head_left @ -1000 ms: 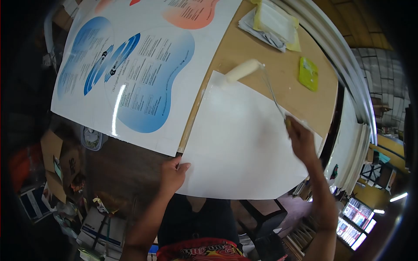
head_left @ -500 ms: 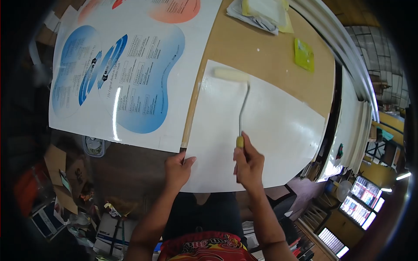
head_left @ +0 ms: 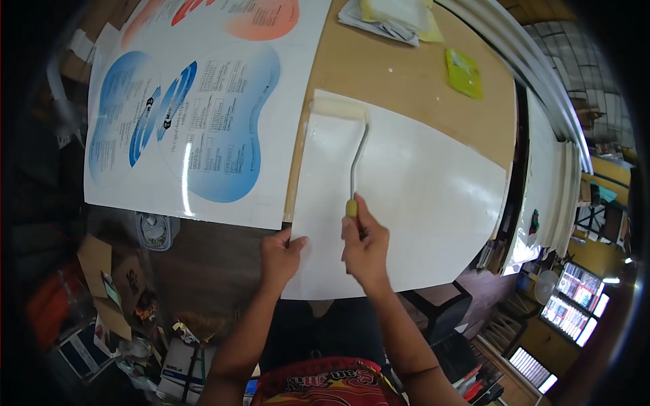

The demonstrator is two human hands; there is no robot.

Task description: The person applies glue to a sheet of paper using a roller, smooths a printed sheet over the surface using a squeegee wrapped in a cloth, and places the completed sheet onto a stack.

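My right hand is closed round the yellow-green handle of a paint roller. The cream roller sleeve lies on the upper left part of a glossy white sheet, near its top corner. My left hand pinches the left edge of that sheet near its lower corner, with the thumb on top and the fingers hidden under the edge. Left of the sheet lies a large printed panel with blue and red shapes.
The brown board carries folded papers and a yellow-green packet. Below the panel are a plastic tub and an open cardboard box. A dark chair stands at the lower right.
My right hand has moved left from the sheet's right side with the roller, which now lies at the top left corner. My left hand has kept its hold on the edge.
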